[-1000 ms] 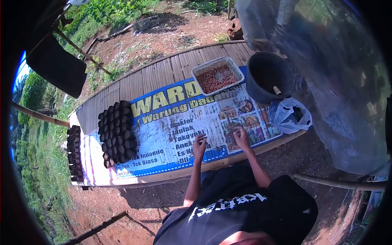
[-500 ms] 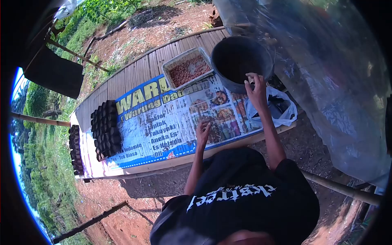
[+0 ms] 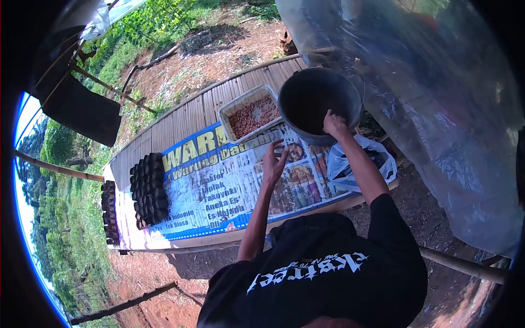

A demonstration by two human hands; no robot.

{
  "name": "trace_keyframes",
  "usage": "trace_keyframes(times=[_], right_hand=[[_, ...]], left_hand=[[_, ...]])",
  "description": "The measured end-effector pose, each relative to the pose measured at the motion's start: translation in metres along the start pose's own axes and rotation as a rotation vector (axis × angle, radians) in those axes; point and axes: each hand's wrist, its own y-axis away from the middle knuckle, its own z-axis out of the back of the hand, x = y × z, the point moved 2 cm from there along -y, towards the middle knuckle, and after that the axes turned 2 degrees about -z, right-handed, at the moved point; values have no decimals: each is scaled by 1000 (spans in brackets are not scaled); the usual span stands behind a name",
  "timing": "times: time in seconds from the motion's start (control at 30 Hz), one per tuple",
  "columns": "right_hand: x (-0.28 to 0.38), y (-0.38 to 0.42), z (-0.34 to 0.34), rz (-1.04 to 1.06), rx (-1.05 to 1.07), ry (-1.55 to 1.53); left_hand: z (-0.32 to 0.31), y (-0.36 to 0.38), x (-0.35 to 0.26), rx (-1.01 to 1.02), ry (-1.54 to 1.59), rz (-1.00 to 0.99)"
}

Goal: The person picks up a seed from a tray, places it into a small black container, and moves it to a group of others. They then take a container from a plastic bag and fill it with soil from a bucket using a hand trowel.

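My right hand (image 3: 336, 123) is at the near rim of a black bucket (image 3: 292, 121), its fingers curled and dipping inside; whether they hold anything is hidden. Over the printed banner (image 3: 219, 180) hangs my left hand (image 3: 274, 159), empty, with its fingers apart. Beside the bucket, just beyond my left hand, lies a rectangular tray (image 3: 225, 121) with small reddish seeds (image 3: 251, 117) in it. The bucket's inside is dark, and its contents cannot be made out.
Black pots (image 3: 149, 191) stand in rows on the table's left part, with another row (image 3: 110, 213) at its left end. A plastic bag (image 3: 389, 170) lies right of the banner. Clear sheeting (image 3: 437, 126) hangs at the right; a pole (image 3: 465, 265) runs below it.
My right hand has moved from the bucket's rim to over its opening, fingers now curled. My left hand has risen toward the tray, its fingers spreading. The view has shifted slightly.
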Motion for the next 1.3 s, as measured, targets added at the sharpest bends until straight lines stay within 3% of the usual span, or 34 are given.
trace_keyframes(times=[0.17, 0.23, 0.3, 0.4, 0.5, 0.6, 0.7, 0.83, 0.93, 1.03, 1.3], right_hand=[[-5, 5, 11, 36, -41, -129], [-8, 36, 38, 116, -45, -142], [-18, 58, 48, 265, -449, -147], [-43, 96, 70, 613, -949, -512], [-84, 131, 62, 474, -1040, -631], [-133, 152, 18, 234, -805, -943], [-165, 169, -20, 25, -331, -1094], [-181, 182, -64, 233, -666, -452], [-187, 185, -70, -20, -638, -382], [-197, 175, -75, 41, -677, -391], [-204, 163, -92, -214, -758, -266]], left_hand=[[-22, -16, -32, -27, -15, -58], [-41, -7, -41, 97, -31, -99], [-59, 6, -51, 258, -71, -189], [-82, 23, -71, 409, -107, -299], [-99, 31, -87, 427, -213, -401], [-114, 32, -95, 403, -328, -553], [-128, 32, -105, 431, -392, -710], [-143, 25, -113, 561, -581, -1127], [-149, 15, -120, 543, -689, -988], [-147, 11, -123, 441, -764, -990], [-135, 17, -121, 399, -618, -913]])
